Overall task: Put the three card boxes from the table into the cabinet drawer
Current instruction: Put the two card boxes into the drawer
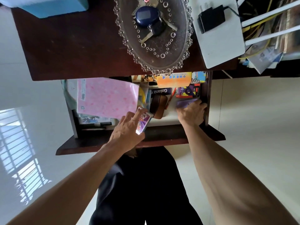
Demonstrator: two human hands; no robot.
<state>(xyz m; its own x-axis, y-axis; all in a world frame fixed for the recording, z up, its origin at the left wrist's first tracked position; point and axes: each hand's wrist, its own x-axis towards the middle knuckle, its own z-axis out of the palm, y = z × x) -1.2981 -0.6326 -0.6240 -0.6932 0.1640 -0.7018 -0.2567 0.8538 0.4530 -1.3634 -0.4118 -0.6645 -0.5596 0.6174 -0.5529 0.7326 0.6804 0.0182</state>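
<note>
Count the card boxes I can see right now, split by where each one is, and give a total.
Held in the left hand over the drawer: 1, a purple card box.
Under the right hand, inside the drawer: 1, a purple card box.
Lying free in the drawer: 1, a red and purple card box.
On the cabinet top: 0.
Total: 3

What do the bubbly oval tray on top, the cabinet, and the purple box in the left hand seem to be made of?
Oval tray: looks like clear pressed glass, possibly acrylic; see-through, with shiny beads along the rim.
Cabinet: dark reddish-brown wood or veneer with a dull sheen and faint scuffs.
Card box in the left hand: probably glossy printed cardboard; it catches a bright glare at one corner.
</note>
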